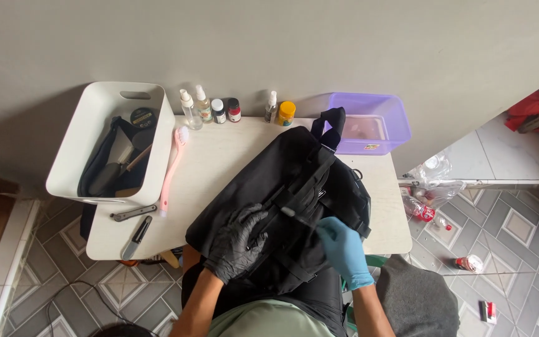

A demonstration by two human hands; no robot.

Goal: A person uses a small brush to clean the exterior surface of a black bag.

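Gloved hands on black backpack (282, 193)
Left hand (237, 242) lies flat, ungripping; right hand (344, 249) pinches fabric; backpack overhangs the table (219, 162) near edge

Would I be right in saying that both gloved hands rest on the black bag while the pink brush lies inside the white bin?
Not quite: the head view shows the pink brush on the table, beside the white bin. Both the left hand and right hand do rest on the black bag.

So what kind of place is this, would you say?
Probably a home cleaning or repair corner: a small white table against a wall, spray bottles lined up, a white bin of brushes, and gloved hands working on a black bag.
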